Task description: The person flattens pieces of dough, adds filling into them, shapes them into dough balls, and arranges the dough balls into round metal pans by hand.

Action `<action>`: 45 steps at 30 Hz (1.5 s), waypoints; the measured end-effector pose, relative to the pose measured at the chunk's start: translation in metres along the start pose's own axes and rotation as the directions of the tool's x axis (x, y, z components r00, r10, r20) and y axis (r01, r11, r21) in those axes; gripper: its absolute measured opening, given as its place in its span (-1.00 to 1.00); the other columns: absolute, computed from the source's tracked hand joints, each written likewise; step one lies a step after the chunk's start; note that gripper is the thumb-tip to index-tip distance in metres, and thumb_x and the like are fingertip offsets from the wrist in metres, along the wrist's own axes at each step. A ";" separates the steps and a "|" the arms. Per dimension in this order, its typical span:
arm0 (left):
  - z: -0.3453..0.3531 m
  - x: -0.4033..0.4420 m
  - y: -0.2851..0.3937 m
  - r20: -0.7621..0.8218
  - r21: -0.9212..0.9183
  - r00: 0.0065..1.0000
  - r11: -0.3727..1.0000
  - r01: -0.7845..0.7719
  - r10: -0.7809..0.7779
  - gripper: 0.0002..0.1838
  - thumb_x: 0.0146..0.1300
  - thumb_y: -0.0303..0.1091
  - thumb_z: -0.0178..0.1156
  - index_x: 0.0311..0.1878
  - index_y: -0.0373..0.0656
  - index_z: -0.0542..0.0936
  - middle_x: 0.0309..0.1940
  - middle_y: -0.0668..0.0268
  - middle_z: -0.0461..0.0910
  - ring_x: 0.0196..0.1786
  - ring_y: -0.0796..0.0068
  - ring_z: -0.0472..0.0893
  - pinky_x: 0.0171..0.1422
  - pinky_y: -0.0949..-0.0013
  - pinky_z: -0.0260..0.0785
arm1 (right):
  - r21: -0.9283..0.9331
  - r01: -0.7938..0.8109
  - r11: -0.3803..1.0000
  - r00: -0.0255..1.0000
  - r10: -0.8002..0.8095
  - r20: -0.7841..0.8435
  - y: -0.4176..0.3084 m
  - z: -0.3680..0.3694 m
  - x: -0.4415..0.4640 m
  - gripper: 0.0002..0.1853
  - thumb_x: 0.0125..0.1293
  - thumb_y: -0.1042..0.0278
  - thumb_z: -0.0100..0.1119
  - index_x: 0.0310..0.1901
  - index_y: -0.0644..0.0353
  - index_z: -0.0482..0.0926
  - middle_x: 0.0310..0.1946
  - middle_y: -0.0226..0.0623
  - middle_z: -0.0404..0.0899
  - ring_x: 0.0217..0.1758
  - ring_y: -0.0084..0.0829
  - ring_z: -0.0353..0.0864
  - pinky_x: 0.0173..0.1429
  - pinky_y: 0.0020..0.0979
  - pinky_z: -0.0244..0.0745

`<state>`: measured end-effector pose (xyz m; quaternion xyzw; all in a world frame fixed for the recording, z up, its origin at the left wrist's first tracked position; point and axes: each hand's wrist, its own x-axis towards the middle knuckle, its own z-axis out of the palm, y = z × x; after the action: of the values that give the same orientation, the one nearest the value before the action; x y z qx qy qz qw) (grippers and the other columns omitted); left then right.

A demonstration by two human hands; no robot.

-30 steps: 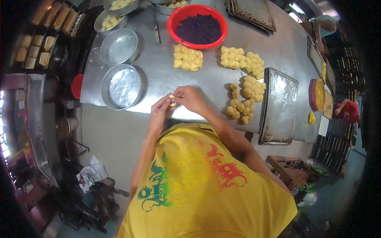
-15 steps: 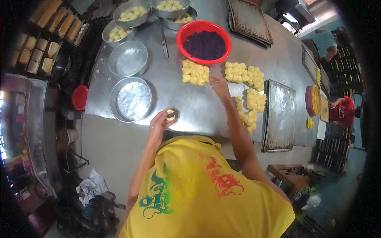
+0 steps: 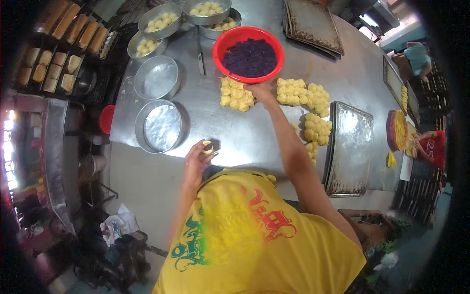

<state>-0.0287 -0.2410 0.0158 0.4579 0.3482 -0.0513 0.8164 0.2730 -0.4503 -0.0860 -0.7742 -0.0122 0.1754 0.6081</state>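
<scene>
Metal worktable point(image 3: 208, 115): dark-filled dough point(image 3: 207, 146) held in L hand point(image 3: 195, 159); R hand point(image 3: 260, 92) seen nr dough balls point(image 3: 236, 94) & red bowl point(image 3: 218, 55), grip unclear.

Metal table point(image 3: 210, 112), red basin point(image 3: 249, 79), dough balls point(image 3: 291, 92), round pans point(image 3: 161, 126), flat trays point(image 3: 350, 147)

The basin point(image 3: 218, 58) is bright red, its mash point(image 3: 249, 58) deep purple. Dough balls point(image 3: 237, 99) are pale yellow; the open dough piece point(image 3: 207, 144) yellow around purple. Table point(image 3: 210, 115) and cake pans point(image 3: 159, 126) are silver-grey, the baking tray point(image 3: 350, 147) grey with brown-mottled edges. The yellow shirt point(image 3: 230, 235) bears green and red lettering point(image 3: 272, 219).
</scene>
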 end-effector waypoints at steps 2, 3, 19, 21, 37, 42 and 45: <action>0.008 -0.004 -0.001 -0.026 -0.009 1.000 1.000 -0.006 0.006 -0.54 0.56 -0.27 0.08 0.40 -0.33 0.46 0.16 0.10 0.63 0.11 0.27 0.69 0.27 0.23 0.58 | 0.061 -0.020 0.998 0.996 0.015 0.083 0.012 0.002 0.009 -0.46 0.22 0.23 0.48 0.21 0.25 0.64 0.02 -0.30 0.72 0.10 -0.43 0.64 0.22 -0.29 0.51; 0.007 -0.010 -0.005 -0.042 0.005 0.999 1.000 -0.001 0.001 -0.53 0.56 -0.27 0.07 0.40 -0.33 0.46 0.16 0.10 0.63 0.12 0.27 0.69 0.28 0.23 0.58 | 0.018 -0.027 0.999 0.995 0.025 0.100 0.015 0.004 0.007 -0.45 0.22 0.24 0.48 0.22 0.25 0.62 0.04 -0.31 0.71 0.12 -0.44 0.63 0.23 -0.30 0.50; -0.023 0.010 -0.001 0.001 -0.068 0.998 0.996 -0.060 0.060 -0.54 0.57 -0.26 0.05 0.40 -0.31 0.47 0.15 0.14 0.64 0.11 0.29 0.70 0.22 0.23 0.61 | 0.407 -0.402 0.820 0.892 0.251 0.376 -0.038 0.044 -0.030 -0.38 0.29 0.42 0.39 0.39 0.10 0.42 0.19 -0.27 0.64 0.21 -0.28 0.70 0.20 -0.16 0.68; -0.033 0.015 0.006 0.025 -0.056 0.997 0.996 -0.069 0.070 -0.55 0.57 -0.27 0.07 0.39 -0.31 0.48 0.12 0.15 0.65 0.07 0.31 0.71 0.20 0.25 0.62 | 0.553 -0.405 0.728 0.875 0.135 0.464 -0.045 0.049 -0.038 -0.41 0.33 0.43 0.33 0.39 0.12 0.42 0.21 -0.25 0.63 0.24 -0.26 0.68 0.24 -0.16 0.66; -0.064 0.020 0.006 0.059 -0.038 0.998 0.999 0.002 0.001 -0.57 0.55 -0.30 0.06 0.37 -0.32 0.50 0.11 0.14 0.66 0.11 0.34 0.70 0.20 0.25 0.63 | 0.114 -0.179 0.977 0.982 0.171 0.079 0.002 0.021 -0.065 -0.40 0.41 0.37 0.29 0.42 0.33 0.37 0.17 -0.15 0.63 0.18 -0.33 0.66 0.11 -0.30 0.65; -0.052 0.019 0.003 0.100 0.044 0.995 0.999 0.005 -0.009 -0.57 0.59 -0.25 -0.01 0.39 -0.25 0.48 0.19 0.18 0.63 0.16 0.31 0.68 0.30 0.20 0.55 | 0.023 0.064 0.998 0.995 -0.066 0.072 0.022 0.022 -0.064 -0.42 0.39 0.33 0.31 0.39 0.31 0.42 0.19 -0.08 0.63 0.24 -0.29 0.65 0.16 -0.29 0.63; -0.040 0.016 0.001 0.080 0.064 0.997 0.998 0.017 -0.022 -0.56 0.58 -0.31 0.01 0.42 -0.26 0.44 0.21 0.15 0.61 0.17 0.29 0.68 0.31 0.22 0.56 | -0.182 0.134 0.974 0.989 -0.119 0.093 0.015 0.023 -0.068 -0.52 0.38 0.31 0.31 0.27 0.31 0.53 0.11 -0.01 0.67 0.17 -0.27 0.69 0.15 -0.27 0.62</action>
<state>-0.0373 -0.2049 -0.0064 0.4778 0.3176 -0.0886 0.8142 0.2001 -0.4488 -0.0872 -0.8178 -0.1026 0.1657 0.5415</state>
